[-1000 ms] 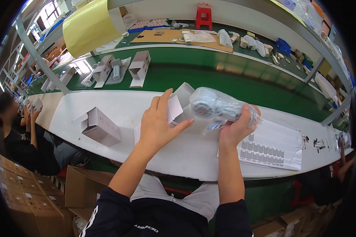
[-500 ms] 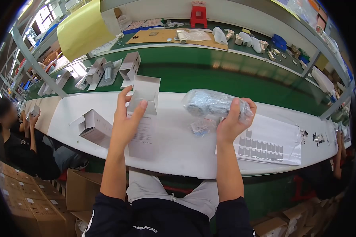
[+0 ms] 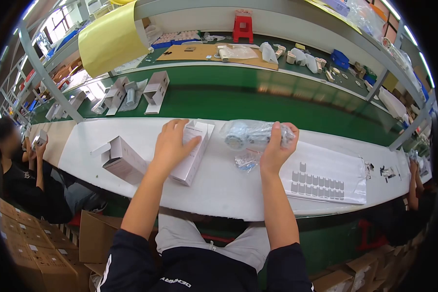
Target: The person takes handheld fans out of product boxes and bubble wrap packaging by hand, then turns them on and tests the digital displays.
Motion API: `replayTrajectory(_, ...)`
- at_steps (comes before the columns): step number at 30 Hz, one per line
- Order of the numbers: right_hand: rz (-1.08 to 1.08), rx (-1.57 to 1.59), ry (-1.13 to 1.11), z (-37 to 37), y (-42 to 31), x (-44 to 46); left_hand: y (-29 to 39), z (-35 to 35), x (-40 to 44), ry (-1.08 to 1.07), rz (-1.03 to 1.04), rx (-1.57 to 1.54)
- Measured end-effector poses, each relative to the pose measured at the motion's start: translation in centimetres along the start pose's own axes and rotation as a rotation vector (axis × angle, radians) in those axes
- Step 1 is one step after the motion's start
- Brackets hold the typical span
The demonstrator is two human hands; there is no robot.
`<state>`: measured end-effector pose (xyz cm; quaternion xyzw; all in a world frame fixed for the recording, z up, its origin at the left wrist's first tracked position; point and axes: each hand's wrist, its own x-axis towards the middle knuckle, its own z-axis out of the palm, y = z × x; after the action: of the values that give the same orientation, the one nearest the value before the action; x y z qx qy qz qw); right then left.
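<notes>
My left hand (image 3: 176,145) is wrapped over the upper part of a narrow white carton (image 3: 195,156), thumb on its printed face. The carton lies slanted on the white work surface; its far end is partly hidden by my fingers. In my right hand (image 3: 279,150) is a light-blue device in a clear plastic bag (image 3: 248,135), held above the surface with its round end to the left. Just below it lies a small clear bag of parts (image 3: 247,159). To the left of my left hand stands another white carton (image 3: 123,160) with an open end.
A white sheet with grey stickers (image 3: 321,187) lies at the right, small black parts (image 3: 388,172) beyond it. Opened cartons (image 3: 156,91) stand on the green conveyor (image 3: 214,95). A person (image 3: 19,168) sits at the left; another person's hands (image 3: 413,170) show at the right.
The carton under my left hand has turned, its far end now leaning right; its raised flap has gone from sight. My right hand has brought the bagged device slightly left and more level.
</notes>
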<state>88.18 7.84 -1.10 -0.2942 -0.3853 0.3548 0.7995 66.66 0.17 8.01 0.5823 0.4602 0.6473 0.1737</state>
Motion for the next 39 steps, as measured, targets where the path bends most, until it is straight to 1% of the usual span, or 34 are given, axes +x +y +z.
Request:
replayTrajectory(2, 0.002, -0.013, -0.026, -0.1, -0.2, -0.4, 0.1, 0.5, -2.0, 0.003, -0.014, -0.024)
replayTrajectory(5, 0.117, 0.242, 0.024, -0.7, 1.3, -0.2, 0.4, 2.2, -4.8, 0.031, -0.050, -0.052)
replayTrajectory(6, 0.269, 0.366, 0.080, 0.0, 0.2, -0.4, 0.5, 3.2, -5.3, 0.047, -0.062, -0.060)
replayTrajectory(9, 0.573, 0.568, 0.047, 0.9, -0.7, -0.7, 0.8, 5.4, -5.1, 0.097, -0.071, -0.085)
replayTrajectory(12, 0.743, 0.640, -0.113, 0.9, 0.8, -1.7, 1.0, 6.6, -4.2, 0.116, -0.072, -0.133)
replayTrajectory(18, 0.915, 0.590, -0.466, 0.8, 0.8, -3.0, 0.5, 5.7, -1.3, 0.139, -0.085, -0.220)
replayTrajectory(21, 0.863, 0.594, -0.758, 0.8, 0.3, -3.1, 0.0, 4.5, 0.3, 0.160, -0.106, -0.242)
replayTrajectory(24, 0.886, 0.594, -0.799, 0.9, 0.3, -3.2, -0.5, 3.5, 1.4, 0.167, -0.127, -0.271)
replayTrajectory(27, 0.923, 0.446, -0.781, 1.0, -0.2, -3.7, -0.7, 3.0, 1.9, 0.178, -0.148, -0.304)
replayTrajectory(30, 0.957, 0.451, -0.865, 1.2, 0.8, -4.0, -0.9, 3.1, 3.0, 0.198, -0.164, -0.340)
replayTrajectory(32, 0.878, 0.310, -0.937, 1.1, 1.0, -4.4, -0.9, 3.5, 3.3, 0.213, -0.170, -0.367)
replayTrajectory(33, 0.839, 0.241, -0.974, 1.1, 1.1, -4.6, -0.9, 3.2, 3.9, 0.253, -0.086, -0.436)
replayTrajectory(35, 0.869, 0.072, -1.067, 1.4, 1.4, -4.3, -0.8, 2.8, 6.0, 0.330, 0.084, -0.576)
replayTrajectory(36, 0.887, -0.016, -1.109, 1.4, 1.5, -4.3, 0.7, 3.2, 6.9, 0.418, 0.117, -0.625)
replayTrajectory(38, 0.805, -0.003, -1.081, 1.6, 1.9, -5.0, 2.9, 2.8, 8.0, 0.612, 0.305, -0.622)
replayTrajectory(39, 0.762, 0.004, -1.066, 1.7, 2.1, -5.0, 4.3, 2.3, 8.1, 0.617, 0.368, -0.617)
